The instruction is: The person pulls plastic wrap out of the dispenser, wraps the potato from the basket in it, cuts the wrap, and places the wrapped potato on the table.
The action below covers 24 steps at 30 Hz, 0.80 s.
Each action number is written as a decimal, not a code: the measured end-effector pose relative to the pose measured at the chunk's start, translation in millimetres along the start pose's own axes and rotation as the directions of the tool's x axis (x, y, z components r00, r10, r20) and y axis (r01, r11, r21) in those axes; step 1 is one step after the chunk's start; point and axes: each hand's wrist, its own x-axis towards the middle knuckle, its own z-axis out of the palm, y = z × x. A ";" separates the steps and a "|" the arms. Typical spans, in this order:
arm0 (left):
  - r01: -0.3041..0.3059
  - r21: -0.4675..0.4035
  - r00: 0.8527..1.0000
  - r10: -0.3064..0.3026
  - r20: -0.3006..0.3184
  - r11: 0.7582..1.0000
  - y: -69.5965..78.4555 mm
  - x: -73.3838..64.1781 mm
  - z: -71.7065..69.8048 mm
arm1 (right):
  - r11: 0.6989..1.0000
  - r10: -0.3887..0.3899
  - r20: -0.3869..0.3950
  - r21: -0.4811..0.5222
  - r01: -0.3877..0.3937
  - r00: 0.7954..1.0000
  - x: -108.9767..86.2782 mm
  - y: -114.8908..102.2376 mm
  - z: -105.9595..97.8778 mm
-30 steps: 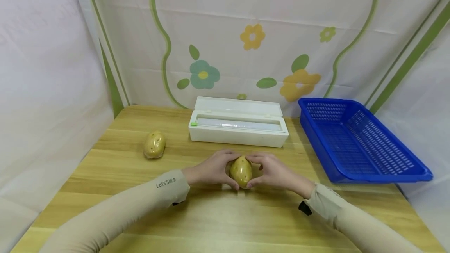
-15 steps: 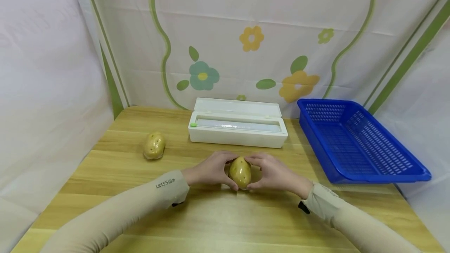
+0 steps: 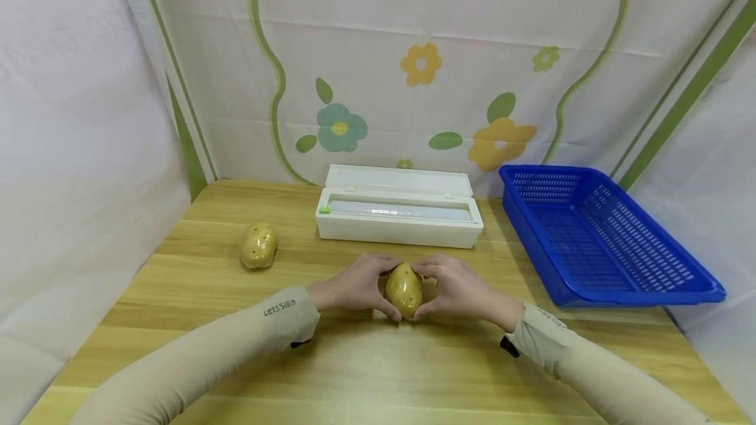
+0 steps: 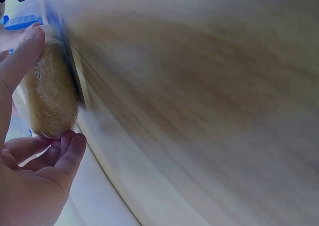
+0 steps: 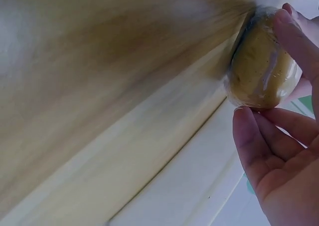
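A potato wrapped in clear film stands at the middle of the wooden table, between both hands. My left hand grips its left side, thumb at the near end and fingers at the far end. From the other side my right hand holds it the same way. Wrinkled film shows on the potato in the left wrist view. In the right wrist view, fingertips and thumb touch opposite ends of the potato. A second film-wrapped potato lies at the left of the table, apart from both hands.
Behind the hands stands a white cling film box with its lid raised, a film roll inside and a green slider at its left. A blue plastic basket is at the right. A flowered cloth hangs behind the wooden table.
Both hands keep their hold on the potato and barely move. The whole view shifts very slightly; the box, the basket and the other potato stay where they are.
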 end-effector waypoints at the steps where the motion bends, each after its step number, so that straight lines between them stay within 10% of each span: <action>1: 0.003 0.000 1.000 -0.003 0.001 1.000 -0.4 -0.1 0.1 | 1.000 0.007 0.001 0.008 -0.007 1.000 0.0 0.1 0.3; 24: -0.034 -0.043 0.999 0.034 0.003 0.999 -3.5 3.5 0.3 | 0.999 -0.017 -0.014 -0.047 0.016 1.000 -0.7 -2.5 5.2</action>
